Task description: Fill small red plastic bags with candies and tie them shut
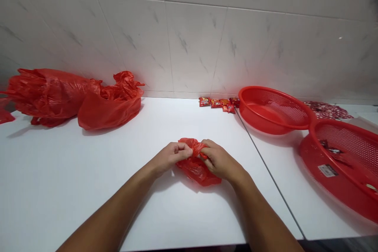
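A small red plastic bag (196,170) lies bunched on the white table (88,173) in front of me. My left hand (173,155) pinches the bag's top from the left, fingers closed on the plastic. From the right, my right hand (217,160) grips the same twisted top, fingers curled around it. Both hands meet over the bag's neck, and what is inside the bag is hidden.
A heap of red plastic bags (73,96) lies at the back left. Several small red snack packets (218,103) sit by the tiled wall. Two red perforated baskets (273,110) (345,161) stand on the right, past a seam between tables.
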The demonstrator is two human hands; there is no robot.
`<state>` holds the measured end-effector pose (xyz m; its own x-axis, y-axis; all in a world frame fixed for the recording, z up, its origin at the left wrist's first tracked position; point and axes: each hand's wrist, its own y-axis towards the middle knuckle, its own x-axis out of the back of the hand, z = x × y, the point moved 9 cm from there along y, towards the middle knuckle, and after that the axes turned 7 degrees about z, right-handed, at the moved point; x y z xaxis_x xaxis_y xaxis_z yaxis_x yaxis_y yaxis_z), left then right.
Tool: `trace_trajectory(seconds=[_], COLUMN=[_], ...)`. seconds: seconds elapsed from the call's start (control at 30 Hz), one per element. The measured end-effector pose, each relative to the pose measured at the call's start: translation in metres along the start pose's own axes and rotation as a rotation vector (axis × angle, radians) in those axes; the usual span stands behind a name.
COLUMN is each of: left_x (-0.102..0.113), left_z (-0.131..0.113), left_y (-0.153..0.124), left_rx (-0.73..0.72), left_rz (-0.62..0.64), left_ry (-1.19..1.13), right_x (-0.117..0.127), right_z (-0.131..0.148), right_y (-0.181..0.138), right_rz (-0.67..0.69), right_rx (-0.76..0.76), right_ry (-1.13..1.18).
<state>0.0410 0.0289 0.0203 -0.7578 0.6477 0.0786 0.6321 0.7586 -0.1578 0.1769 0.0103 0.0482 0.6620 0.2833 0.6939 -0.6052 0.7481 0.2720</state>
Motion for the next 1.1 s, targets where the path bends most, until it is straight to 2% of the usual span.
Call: trace_trajectory(seconds=[0.13,0.2,0.33,0.43,0.53,0.63,0.77,0.83,0.97,1.1], left_x=[0.006,0.004,-0.008,-0.008,-0.005,-0.004,-0.003,-0.002,0.005,0.005], left_z=[0.001,-0.002,-0.004,-0.006,-0.011,-0.017,-0.024,-0.023,-0.022,-0.033], left_y=[-0.003,-0.003,0.0,0.0,-0.001,-0.001,-0.002,-0.003,-0.01,-0.022], left_rx=[0.049,0.026,-0.028,-0.055,-0.087,-0.12,-0.197,-0.208,-0.241,-0.411], left_rz=[-0.213,-0.264,-0.121,-0.023,0.002,-0.019,-0.082,-0.118,-0.311,-0.477], left_ry=[0.16,0.16,0.051,0.006,0.012,0.025,0.084,0.172,0.509,0.736], right_x=[-0.006,-0.008,-0.008,-0.006,-0.001,0.005,0.016,0.017,0.003,-0.006], right_z=[-0.005,-0.005,-0.003,0.0,0.001,-0.002,-0.002,-0.007,-0.023,-0.031], right_y=[0.0,0.0,0.001,0.001,0.002,0.001,-0.003,-0.004,-0.001,0.001], right_rz=[0.04,0.052,0.081,0.109,0.107,0.034,-0.17,-0.234,-0.189,-0.172], right_rx=[-0.052,-0.054,-0.024,0.001,0.0,-0.016,0.066,0.056,-0.11,-0.178], right_ry=[-0.094,-0.089,0.063,0.183,0.285,0.3,0.383,0.464,0.553,0.672])
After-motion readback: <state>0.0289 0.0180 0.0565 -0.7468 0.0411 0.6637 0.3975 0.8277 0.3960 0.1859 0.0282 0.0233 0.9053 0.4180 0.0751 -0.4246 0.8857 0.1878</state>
